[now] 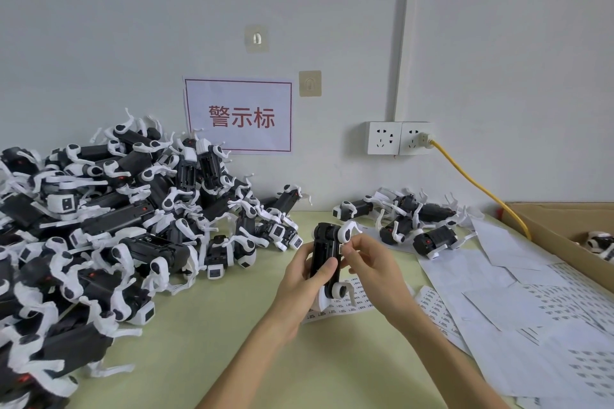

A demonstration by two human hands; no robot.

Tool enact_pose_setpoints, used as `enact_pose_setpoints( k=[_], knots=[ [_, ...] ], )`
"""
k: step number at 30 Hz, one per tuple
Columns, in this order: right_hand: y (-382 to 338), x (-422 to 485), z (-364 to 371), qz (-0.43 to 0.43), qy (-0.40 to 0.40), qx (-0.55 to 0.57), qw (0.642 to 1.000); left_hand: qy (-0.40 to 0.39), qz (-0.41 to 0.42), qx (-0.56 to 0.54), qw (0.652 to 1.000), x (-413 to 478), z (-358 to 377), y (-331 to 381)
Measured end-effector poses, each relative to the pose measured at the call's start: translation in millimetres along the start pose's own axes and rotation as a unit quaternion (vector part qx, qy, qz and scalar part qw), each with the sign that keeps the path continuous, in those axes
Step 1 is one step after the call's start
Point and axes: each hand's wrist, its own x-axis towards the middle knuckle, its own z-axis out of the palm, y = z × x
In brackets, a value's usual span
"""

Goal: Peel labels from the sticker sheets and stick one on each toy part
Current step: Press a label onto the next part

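Left hand (307, 271) grips the toy (327, 254) by its black body; right hand (367, 261) pinches a label (342, 247) against it. Looks light and rigid, though the thin white legs seem snappable, so hold the body.

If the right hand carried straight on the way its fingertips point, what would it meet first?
The black toy part gripped upright by the left hand. The right hand points up-left at its side, pinching what looks like a label, seemingly almost touching.

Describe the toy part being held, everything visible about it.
The toy part is black plastic, a boxy body held upright over a sticker sheet. White curved legs on round joints stick out at its upper and lower right. The left hand grips its body; the right hand pinches its right edge.
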Motion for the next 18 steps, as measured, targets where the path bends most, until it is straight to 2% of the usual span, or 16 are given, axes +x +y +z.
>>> enact_pose_setpoints(
  k=[18],
  knots=[
    [-3.1,-1.0,3.2,0.011,0.021,-0.006,1.000,-0.001,0.001,-0.005,1.000,0.4,0.0,1.1]
  ],
)
